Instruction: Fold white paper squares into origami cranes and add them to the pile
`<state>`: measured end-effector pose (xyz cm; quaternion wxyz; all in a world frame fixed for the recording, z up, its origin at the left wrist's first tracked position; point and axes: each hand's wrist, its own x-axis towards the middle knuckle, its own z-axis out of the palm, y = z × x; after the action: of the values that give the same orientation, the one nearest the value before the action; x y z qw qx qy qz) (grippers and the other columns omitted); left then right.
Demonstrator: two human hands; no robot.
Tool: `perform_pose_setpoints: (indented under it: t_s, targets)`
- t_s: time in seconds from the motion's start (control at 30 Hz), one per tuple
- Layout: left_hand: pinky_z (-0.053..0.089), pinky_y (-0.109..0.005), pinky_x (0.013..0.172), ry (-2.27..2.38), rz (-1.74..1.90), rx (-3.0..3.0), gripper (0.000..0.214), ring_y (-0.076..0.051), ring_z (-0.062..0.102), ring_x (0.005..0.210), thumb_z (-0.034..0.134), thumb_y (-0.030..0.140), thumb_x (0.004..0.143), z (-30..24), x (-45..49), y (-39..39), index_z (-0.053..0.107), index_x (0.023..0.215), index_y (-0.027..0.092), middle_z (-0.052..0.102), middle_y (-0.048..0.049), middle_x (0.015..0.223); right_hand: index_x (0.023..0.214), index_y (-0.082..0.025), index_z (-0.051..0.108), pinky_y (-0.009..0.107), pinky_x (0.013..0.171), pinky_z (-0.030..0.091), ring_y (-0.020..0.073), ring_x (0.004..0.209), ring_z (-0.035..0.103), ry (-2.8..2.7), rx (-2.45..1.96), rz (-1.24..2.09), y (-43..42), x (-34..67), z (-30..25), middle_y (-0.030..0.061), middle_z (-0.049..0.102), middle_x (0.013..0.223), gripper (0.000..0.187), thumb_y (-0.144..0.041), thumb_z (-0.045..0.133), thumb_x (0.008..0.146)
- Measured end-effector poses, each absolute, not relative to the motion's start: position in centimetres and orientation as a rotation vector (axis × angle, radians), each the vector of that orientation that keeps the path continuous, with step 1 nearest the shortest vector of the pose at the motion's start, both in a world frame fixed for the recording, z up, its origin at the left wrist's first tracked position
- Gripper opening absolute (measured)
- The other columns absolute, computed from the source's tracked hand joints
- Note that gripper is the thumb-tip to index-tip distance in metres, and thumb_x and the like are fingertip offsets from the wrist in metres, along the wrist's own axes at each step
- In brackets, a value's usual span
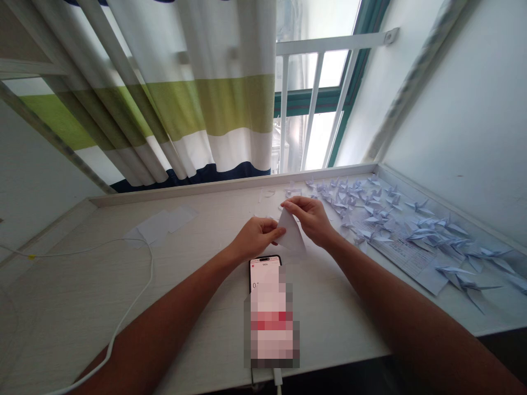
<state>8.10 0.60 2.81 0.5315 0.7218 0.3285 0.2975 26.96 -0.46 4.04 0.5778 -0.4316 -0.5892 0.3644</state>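
A folded sheet of white paper (291, 235) is held up between my two hands, above the far end of the phone. It has a pointed top and slanting sides. My left hand (258, 236) pinches its left side, thumb in front and fingers partly behind. At the upper tip, the thumb and fingertips of my right hand (309, 216) close on the same paper. Just below my hands lies a phone (265, 277) with a lit screen, most of it blurred out.
Many folded paper cranes (370, 206) cover the desk's right side, some on a printed sheet (411, 260). Loose white paper sheets (164, 226) lie at left. A white cable (151, 269) crosses my left forearm. Beyond the raised desk edge (197, 189) hang curtains (214, 104) beside a railing (313, 104).
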Motion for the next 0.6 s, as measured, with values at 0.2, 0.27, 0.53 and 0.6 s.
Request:
perform_pose_setpoints:
  t_s: [0.2,0.27,0.53,0.6]
  targets:
    - [0.054,-0.027,0.067,0.799,0.713,1.688,0.03,-0.016,0.067,0.069,0.072,0.042,0.087,2.97,8.23,0.4,0.072,0.079,0.013,0.071,-0.0052,0.074,0.077,-0.02,0.076,0.03,0.069,0.049,0.0153,0.071,0.06,-1.342,-0.984,0.829,-0.5,26.75,4.11,0.0022,0.071,0.076,0.019,-0.037,0.076,0.082]
    - [0.055,-0.028,0.067,0.782,0.711,1.685,0.031,-0.016,0.067,0.069,0.071,0.044,0.087,3.14,8.26,0.33,0.073,0.08,0.013,0.071,-0.0051,0.075,0.076,-0.02,0.075,0.029,0.069,0.048,0.0146,0.07,0.059,-1.325,-0.978,0.796,-0.53,26.69,4.18,0.0011,0.069,0.074,0.016,-0.034,0.075,0.082]
    - [0.053,-0.027,0.065,0.776,0.759,1.695,0.034,-0.014,0.063,0.066,0.07,0.046,0.088,3.38,8.38,0.11,0.07,0.079,0.014,0.068,-0.0038,0.072,0.081,-0.019,0.075,0.028,0.068,0.046,0.0138,0.071,0.058,-1.319,-0.987,0.896,-0.39,26.86,4.05,0.0019,0.069,0.078,0.021,-0.039,0.075,0.084]
    - [0.053,-0.027,0.064,0.778,0.767,1.68,0.034,-0.014,0.064,0.066,0.071,0.047,0.087,3.21,8.41,0.14,0.07,0.078,0.014,0.068,-0.0038,0.072,0.08,-0.018,0.075,0.027,0.063,0.044,0.0131,0.068,0.056,-1.372,-1.004,0.961,-0.5,26.9,4.01,0.0017,0.068,0.076,0.025,-0.042,0.075,0.084]
